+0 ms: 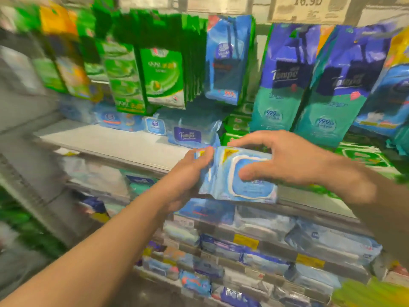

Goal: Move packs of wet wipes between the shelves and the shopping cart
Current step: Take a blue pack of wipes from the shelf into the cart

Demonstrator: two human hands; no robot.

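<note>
Both my hands hold one light-blue pack of wet wipes (pixel 223 185) with a white-rimmed flip lid, in front of the grey shelf (pixel 115 145). My left hand (pixel 188 173) grips its left end from below. My right hand (pixel 283 158) grips its right side, thumb on the lid and fingers over the top edge. The pack hangs just before the shelf's front edge, tilted slightly. The frame is motion-blurred. No shopping cart is in sight.
Blue Tempo packs (pixel 188 134) lie flat at the back of the shelf. Green hanging packs (pixel 163 78) and tall blue-teal Tempo packs (pixel 278 85) hang above. Lower shelves (pixel 254 244) hold several more blue packs. The shelf's left part shows bare board.
</note>
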